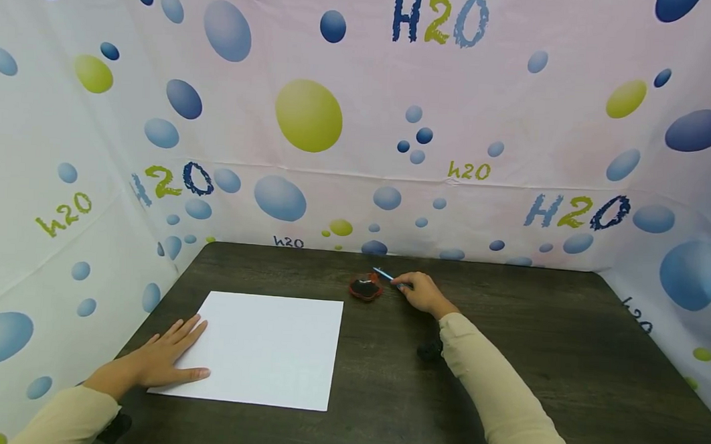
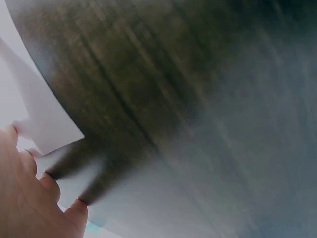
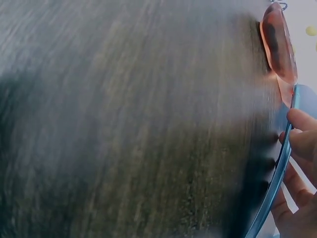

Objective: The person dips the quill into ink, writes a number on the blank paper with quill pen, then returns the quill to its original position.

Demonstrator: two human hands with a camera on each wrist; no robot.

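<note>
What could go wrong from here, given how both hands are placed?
The slim blue object in the right hand is close to the red-rimmed object, so it might knock it. The left hand rests only at the left side of the white paper, so the sheet could swivel if its other side were bumped.

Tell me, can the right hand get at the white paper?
Probably yes: the left hand covers only the left part of the paper, and bare tabletop lets the right hand skirt the red-rimmed dark object. That hand holds a slim blue stick, though.
</note>
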